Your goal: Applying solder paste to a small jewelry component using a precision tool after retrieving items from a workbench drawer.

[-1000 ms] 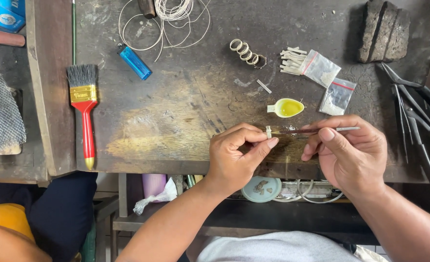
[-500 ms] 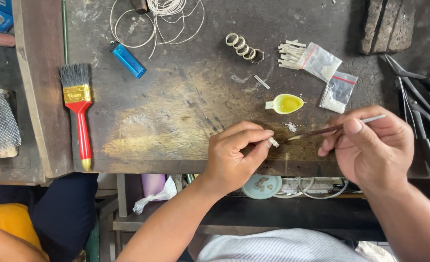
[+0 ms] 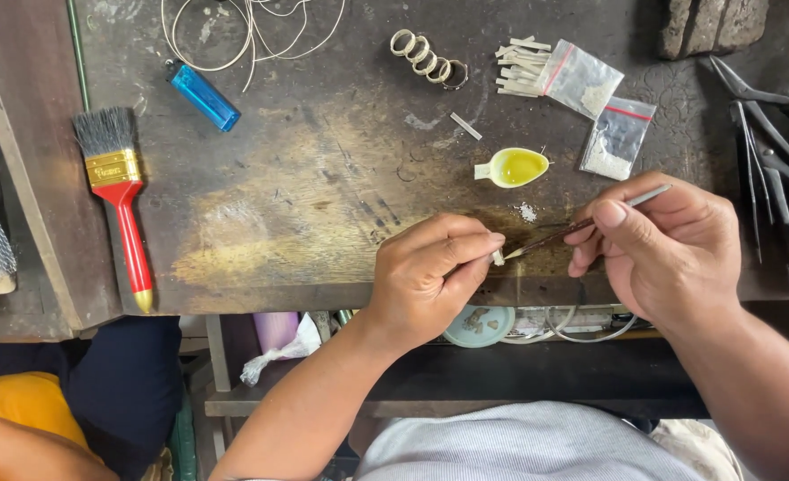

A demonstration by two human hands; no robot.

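My left hand (image 3: pixel 434 276) pinches a tiny pale metal piece (image 3: pixel 498 258) between thumb and forefinger, just above the front edge of the dark worn workbench (image 3: pixel 323 178). My right hand (image 3: pixel 662 249) grips thin tweezers (image 3: pixel 581 227) like a pen; their tip touches the small piece. A small white spoon-shaped dish of yellow liquid (image 3: pixel 515 167) lies just beyond the hands, with a little heap of white grains (image 3: pixel 526 212) beside it.
On the bench lie a red-handled paintbrush (image 3: pixel 118 191), a blue lighter (image 3: pixel 203 96), wire coils (image 3: pixel 243 27), several metal rings (image 3: pixel 425 58), short pale strips (image 3: pixel 519 67), two small plastic bags (image 3: pixel 599 107) and black pliers (image 3: pixel 777 160) at right. Another person's knee in dark cloth (image 3: pixel 100 383) shows lower left.
The camera view has shifted slightly. My right hand has tilted the tweezers, with the handle now higher and the tip down on the piece. My left hand keeps its pinch.
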